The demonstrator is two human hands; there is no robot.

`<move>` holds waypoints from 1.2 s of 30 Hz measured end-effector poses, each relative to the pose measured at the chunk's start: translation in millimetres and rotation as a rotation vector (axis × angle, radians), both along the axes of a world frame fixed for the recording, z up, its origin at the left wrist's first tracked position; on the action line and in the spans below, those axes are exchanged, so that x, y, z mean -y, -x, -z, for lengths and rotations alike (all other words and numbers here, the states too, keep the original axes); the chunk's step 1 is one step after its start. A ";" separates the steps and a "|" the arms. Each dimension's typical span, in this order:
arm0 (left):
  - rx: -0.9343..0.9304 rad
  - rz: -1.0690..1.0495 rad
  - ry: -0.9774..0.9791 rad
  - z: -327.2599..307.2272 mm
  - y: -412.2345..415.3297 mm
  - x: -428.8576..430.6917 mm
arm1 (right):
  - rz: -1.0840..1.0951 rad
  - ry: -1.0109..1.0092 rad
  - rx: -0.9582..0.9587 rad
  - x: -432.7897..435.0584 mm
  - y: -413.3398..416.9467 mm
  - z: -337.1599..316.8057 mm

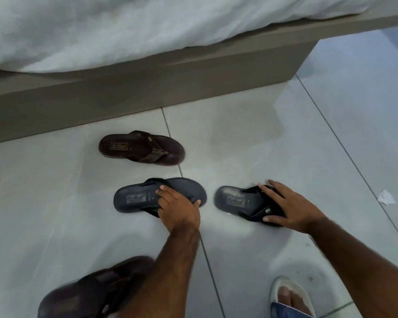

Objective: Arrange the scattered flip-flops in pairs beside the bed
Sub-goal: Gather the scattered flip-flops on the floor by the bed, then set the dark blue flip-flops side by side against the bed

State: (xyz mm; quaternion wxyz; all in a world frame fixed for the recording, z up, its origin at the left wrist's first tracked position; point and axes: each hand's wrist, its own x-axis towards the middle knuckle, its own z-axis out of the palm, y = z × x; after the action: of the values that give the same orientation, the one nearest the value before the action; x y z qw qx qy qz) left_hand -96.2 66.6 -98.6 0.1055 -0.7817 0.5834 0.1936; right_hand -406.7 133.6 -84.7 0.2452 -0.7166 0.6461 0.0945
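Two dark grey flip-flops lie on the tiled floor, heels pointing left. My left hand (pixel 178 208) grips the strap end of the left grey flip-flop (pixel 136 198). My right hand (pixel 287 208) is closed over the straps of the right grey flip-flop (pixel 233 199), which looks blurred. A brown flip-flop (pixel 140 148) lies nearer the bed, on its own. A second brown flip-flop (pixel 90 292) sits at the bottom left, partly behind my left forearm.
The bed base (pixel 147 88) runs across the top with white bedding (pixel 124 31) hanging over it. A scrap of white paper (pixel 386 197) lies on the floor at the right. My foot in a white slipper (pixel 290 294) is at the bottom right.
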 end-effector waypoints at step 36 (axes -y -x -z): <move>-0.082 0.340 0.023 5.4 95.3 68.0 | 0.550 -0.036 -0.041 54.1 37.1 15.3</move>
State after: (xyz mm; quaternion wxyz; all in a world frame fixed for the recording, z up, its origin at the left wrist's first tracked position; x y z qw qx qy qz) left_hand -191.5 -1.5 -103.9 0.1039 -0.6644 0.7131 0.1983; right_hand -443.7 79.5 -100.0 0.2612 -0.5078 0.8194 0.0502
